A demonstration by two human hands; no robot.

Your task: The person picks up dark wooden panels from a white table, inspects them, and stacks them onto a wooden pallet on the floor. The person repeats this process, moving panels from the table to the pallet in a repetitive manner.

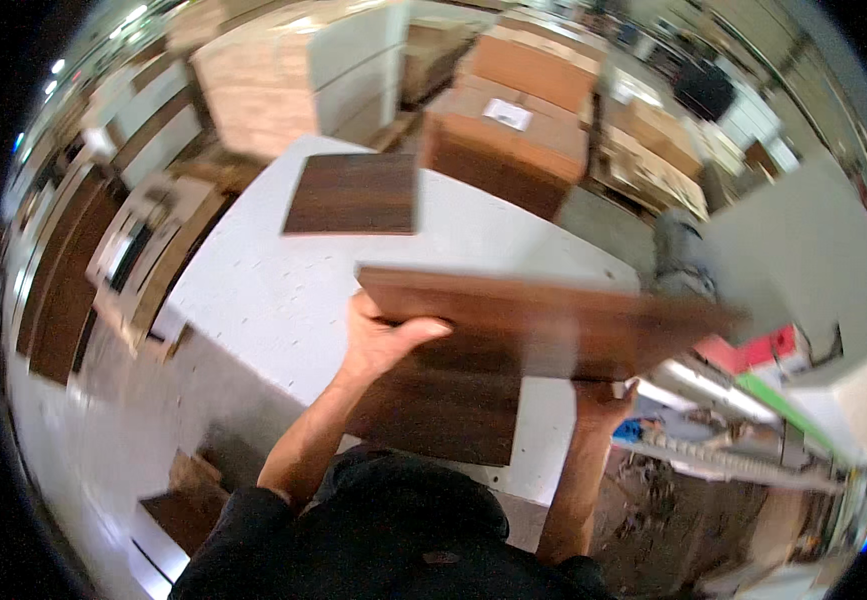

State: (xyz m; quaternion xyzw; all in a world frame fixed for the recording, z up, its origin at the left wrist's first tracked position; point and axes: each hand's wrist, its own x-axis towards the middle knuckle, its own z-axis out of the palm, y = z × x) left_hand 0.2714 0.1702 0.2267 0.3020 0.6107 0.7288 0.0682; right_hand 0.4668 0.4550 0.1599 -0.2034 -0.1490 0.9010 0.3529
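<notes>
I hold a dark brown wood-grain board tilted up above a white worktable. My left hand grips its left end, with the thumb lying across the near face and the fingers round the far side. Under the lower edge, toward the right, my right hand supports the same board; most of its fingers are hidden. The board's right end is blurred. Below it, close to my body, another brown board lies flat on the table. A third, squarish brown board rests at the table's far side.
Beyond the table stand a brown cardboard box and a large pale stack of panels. More dark panels are stacked at the left. On the right is a machine with a red part and a green strip.
</notes>
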